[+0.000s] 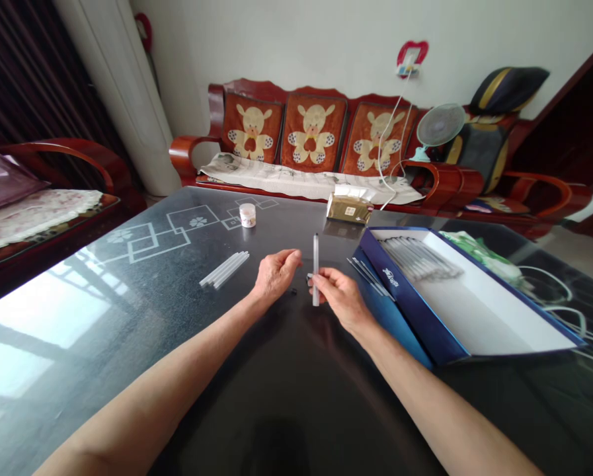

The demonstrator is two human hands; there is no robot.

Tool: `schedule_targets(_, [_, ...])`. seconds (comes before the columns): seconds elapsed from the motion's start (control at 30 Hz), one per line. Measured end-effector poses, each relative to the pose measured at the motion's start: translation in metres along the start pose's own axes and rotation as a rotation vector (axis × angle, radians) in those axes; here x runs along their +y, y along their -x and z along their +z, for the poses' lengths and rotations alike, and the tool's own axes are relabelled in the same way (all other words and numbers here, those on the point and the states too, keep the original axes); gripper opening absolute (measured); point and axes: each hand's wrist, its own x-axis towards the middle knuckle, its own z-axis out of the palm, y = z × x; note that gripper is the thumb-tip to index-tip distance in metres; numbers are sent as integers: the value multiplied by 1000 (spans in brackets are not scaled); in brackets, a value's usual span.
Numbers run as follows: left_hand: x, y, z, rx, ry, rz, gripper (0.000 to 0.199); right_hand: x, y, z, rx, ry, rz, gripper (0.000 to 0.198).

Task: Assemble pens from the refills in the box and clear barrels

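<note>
A sofa (184,158) holds 3 cushions (313,135) — pale wall (286,43) behind.

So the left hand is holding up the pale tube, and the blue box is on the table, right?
Not quite: the head view shows the right hand holding up the pale tube. The blue box is on the table, as you said.

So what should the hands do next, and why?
Perhaps the left hand should pick up the black piece: it seems to lie loose on the table between the hands, while the right hand holds the tube upright.
</note>
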Motion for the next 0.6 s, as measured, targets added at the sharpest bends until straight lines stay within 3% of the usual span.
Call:
schedule_targets(0.13, [17,-3,15,-62,344,-233,29,20,9,12,-85,30,-31,33])
schedule_targets(0.23, [20,-12,13,21,508,-356,20,22,14,14,-190,195,-138,26])
schedule_targets(0.3, [17,-19,7,112,485,-345,22,20,16,17,-224,367,-266,20])
schedule_targets(0.43, [-3,-22,-2,222,42,-89,24,19,14,23,-245,686,-534,23])
schedule_targets(0.53, [-20,-13,0,215,-361,180,23,22,8,21,-174,803,-579,25])
schedule_targets(0.6, [-28,-6,3,133,-542,313,26,24,5,15,-91,800,-573,24])
